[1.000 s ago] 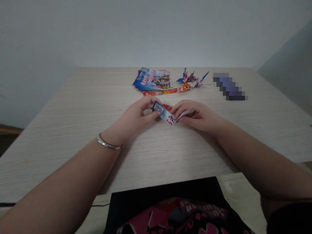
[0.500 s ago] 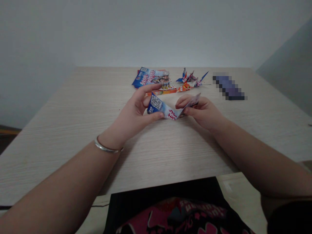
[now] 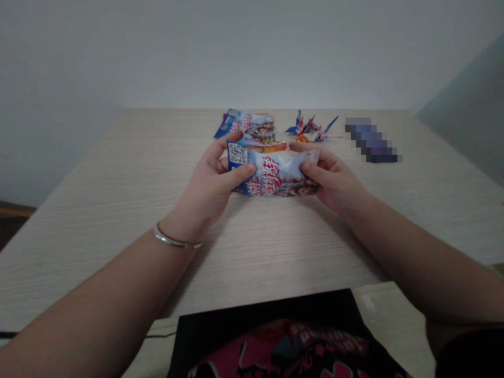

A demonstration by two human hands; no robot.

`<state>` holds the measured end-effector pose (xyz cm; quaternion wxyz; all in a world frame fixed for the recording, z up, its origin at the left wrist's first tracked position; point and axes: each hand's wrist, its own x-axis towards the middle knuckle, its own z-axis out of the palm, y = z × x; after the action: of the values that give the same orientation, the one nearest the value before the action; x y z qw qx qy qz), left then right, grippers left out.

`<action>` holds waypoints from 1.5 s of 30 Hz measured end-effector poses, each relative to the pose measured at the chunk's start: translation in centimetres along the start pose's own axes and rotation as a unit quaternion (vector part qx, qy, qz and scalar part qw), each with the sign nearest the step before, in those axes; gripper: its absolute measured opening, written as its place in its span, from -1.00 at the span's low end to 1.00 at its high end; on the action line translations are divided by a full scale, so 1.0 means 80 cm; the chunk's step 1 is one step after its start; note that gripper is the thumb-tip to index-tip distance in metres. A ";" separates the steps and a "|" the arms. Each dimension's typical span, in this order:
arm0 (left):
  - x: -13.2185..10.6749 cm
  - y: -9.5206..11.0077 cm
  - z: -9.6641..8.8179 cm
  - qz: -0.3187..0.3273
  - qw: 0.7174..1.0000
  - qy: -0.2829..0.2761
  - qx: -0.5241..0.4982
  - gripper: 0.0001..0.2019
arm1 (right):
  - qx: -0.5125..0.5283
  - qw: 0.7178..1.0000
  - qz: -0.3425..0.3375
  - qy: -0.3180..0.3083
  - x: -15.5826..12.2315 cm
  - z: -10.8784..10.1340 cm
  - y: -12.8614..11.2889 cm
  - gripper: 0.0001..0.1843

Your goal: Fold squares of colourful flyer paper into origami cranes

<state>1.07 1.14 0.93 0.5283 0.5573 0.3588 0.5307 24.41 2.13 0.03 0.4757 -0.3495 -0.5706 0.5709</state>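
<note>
Blue and white, with red lettering, a sheet of printed paper (image 3: 289,170) is stretched between a person's two bare hands, in front of the person and over the middle of the tabletop (image 3: 118,205). The left hand (image 3: 218,170) pinches its left end, thumb flat on the printed face and the other fingers behind, with one finger rising past the upper edge. The right hand (image 3: 334,176) pinches the other end in the same way, thumb on the front and fingers mostly hidden at the back. A square code sits in the upper left corner of the paper, and small pictured figures run along its lower right part. The sheet bends slightly; whether its lower edge touches the tabletop cannot be told.

Beyond the left hand lies a stack of leaflets (image 3: 260,131) with a similar print, its sheets fanned unevenly and orange edges showing underneath. Just to the right of the stack stand some folded paper birds (image 3: 311,129) in blue, orange and white, with sharp tips pointing up. Farther right is a dark bluish object (image 3: 372,139), blurred into blocks. A silver bracelet (image 3: 173,241) circles the left wrist.
</note>
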 end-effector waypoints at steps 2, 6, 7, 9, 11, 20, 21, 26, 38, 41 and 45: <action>-0.001 0.000 -0.001 0.000 1.000 -0.006 0.004 -0.39 | 0.016 1.000 -0.002 -0.005 -0.002 0.002 -0.003 -0.45; -0.003 0.000 -0.003 -0.025 1.000 -0.014 -0.002 -0.43 | 0.001 1.000 0.000 -0.027 -0.004 0.004 -0.006 -0.55; -0.004 0.001 -0.003 -0.030 0.999 -0.015 -0.010 -0.44 | -0.001 0.999 0.003 -0.032 -0.004 0.005 -0.006 -0.56; -0.004 0.003 -0.001 -0.039 0.999 -0.019 -0.027 -0.47 | 0.006 0.999 0.006 -0.037 -0.003 0.007 -0.004 -0.58; -0.004 0.005 0.002 -0.044 0.998 -0.026 -0.040 -0.48 | 0.016 0.999 0.012 -0.036 -0.002 0.008 -0.001 -0.59; -0.004 0.001 0.007 -0.048 0.995 -0.067 -0.055 -0.55 | -0.014 1.000 -0.016 -0.008 0.001 0.017 0.010 -0.71; -0.004 -0.001 0.007 -0.046 0.995 -0.066 -0.056 -0.56 | -0.027 0.999 -0.034 -0.002 0.002 0.016 0.009 -0.75; -0.005 -0.005 0.006 0.027 0.999 -0.044 -0.001 -0.58 | -0.198 0.943 -0.266 -0.014 0.005 -0.002 -0.013 -0.91; -0.003 0.001 -0.001 0.070 0.965 -0.091 0.235 -0.85 | -0.285 0.929 -0.223 -0.077 -0.006 -0.004 -0.013 -0.88; -0.006 0.002 0.003 0.055 0.973 -0.098 0.199 -0.85 | -0.254 0.947 -0.180 -0.078 -0.008 0.003 -0.014 -0.92; -0.008 -0.003 0.009 0.040 0.988 -0.110 0.103 -0.79 | -0.233 0.958 -0.143 -0.088 -0.008 0.013 -0.018 -0.88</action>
<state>1.70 0.38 0.66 0.4831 0.6774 0.3288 0.4469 23.86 1.07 1.46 0.4059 -0.3141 -0.7712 0.3765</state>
